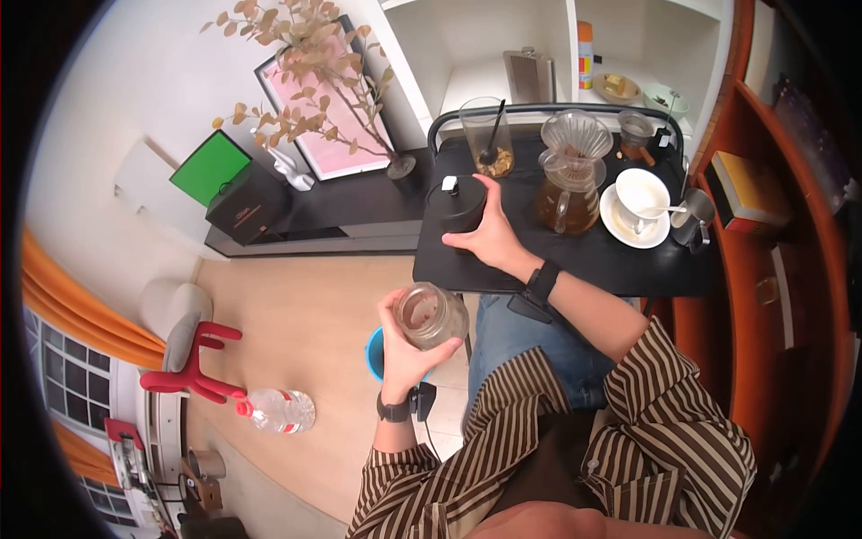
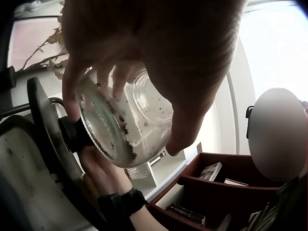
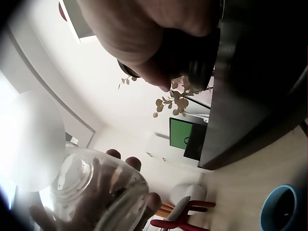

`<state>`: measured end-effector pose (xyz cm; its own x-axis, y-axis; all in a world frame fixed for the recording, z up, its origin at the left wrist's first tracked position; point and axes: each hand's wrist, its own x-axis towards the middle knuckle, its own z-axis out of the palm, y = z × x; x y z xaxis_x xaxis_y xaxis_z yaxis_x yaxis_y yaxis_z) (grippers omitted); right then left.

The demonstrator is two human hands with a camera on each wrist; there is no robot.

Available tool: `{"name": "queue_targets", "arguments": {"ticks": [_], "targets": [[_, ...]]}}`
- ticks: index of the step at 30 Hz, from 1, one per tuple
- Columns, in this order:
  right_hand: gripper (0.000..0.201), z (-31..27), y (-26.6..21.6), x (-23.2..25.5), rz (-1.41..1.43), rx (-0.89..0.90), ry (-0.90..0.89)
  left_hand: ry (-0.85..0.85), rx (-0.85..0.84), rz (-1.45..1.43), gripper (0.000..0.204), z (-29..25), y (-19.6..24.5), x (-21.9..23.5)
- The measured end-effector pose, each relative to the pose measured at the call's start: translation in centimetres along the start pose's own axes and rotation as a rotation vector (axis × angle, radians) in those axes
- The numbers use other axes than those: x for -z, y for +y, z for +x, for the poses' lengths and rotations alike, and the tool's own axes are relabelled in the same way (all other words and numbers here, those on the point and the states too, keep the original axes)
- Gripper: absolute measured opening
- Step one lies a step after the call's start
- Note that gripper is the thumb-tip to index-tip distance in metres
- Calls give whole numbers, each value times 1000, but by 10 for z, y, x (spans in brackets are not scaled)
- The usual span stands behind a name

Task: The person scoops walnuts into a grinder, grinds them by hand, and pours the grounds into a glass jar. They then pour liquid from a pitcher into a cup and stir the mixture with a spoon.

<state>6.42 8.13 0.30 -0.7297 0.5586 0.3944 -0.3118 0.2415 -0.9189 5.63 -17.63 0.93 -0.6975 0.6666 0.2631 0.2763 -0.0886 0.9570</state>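
Observation:
Below the table's front edge, my left hand (image 1: 404,361) grips a clear glass jar (image 1: 440,325), thumb on one side and fingers on the other. The jar is tilted, and dark brown crumbs cling to its inner wall (image 2: 126,126) in the left wrist view. My right hand (image 1: 496,235) holds a black round container (image 1: 462,208) with a small white square piece on top, thumb and fingers spread around it. That container is at the left end of the black table (image 1: 503,269); its lower part is hidden.
A coffee server (image 1: 564,208) with brown liquid stands under a ribbed glass dripper (image 1: 575,135). Around it are a tall glass (image 1: 485,121) with a black spoon, a white cup (image 1: 643,190) on a saucer and a metal pitcher (image 1: 691,217). A blue bin (image 1: 374,352) is below.

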Motion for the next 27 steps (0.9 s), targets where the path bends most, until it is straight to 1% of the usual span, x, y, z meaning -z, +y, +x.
{"name": "queue_targets", "arguments": {"ticks": [3,4,6,7,9,10,12,15,16,19,20,23,24,25,26,27], "targets": [[109,-2,7,1,-17,-7,-7,30,-59,88,105,5,17,-1],[109,-3,7,3,-23,-11,-7,22,-116,111,103,9,22,-2],[108,-5,6,6,-22,-19,-14,25,-178,166,104,17,26,-2],[108,-6,7,6,-64,6,1,22,-211,190,104,20,28,-4],[108,-11,7,10,-152,55,39,31,-215,216,105,26,38,-9],[103,-16,8,11,-206,97,93,32,-219,228,105,29,44,-12],[94,-31,-8,13,-316,179,204,29,-236,254,106,37,51,-14],[75,-49,-29,38,-282,243,129,48,-261,315,105,49,65,-20],[56,-55,-45,46,-241,263,154,50,-276,332,104,55,71,-23],[54,-57,-51,63,-31,183,269,36,-319,390,103,74,82,-29],[56,-54,-48,66,30,227,304,23,-339,411,103,82,85,-31],[69,-47,-53,76,48,143,283,-15,-376,456,101,104,96,-43],[70,-44,-52,77,74,118,250,-27,-382,480,100,111,101,-47],[69,-40,-50,78,69,114,236,-38,-386,504,100,117,105,-50],[68,-35,-48,80,63,109,222,-40,-432,516,98,123,110,-55],[67,-31,-45,82,56,103,204,-51,-445,582,99,129,114,-58]]}}
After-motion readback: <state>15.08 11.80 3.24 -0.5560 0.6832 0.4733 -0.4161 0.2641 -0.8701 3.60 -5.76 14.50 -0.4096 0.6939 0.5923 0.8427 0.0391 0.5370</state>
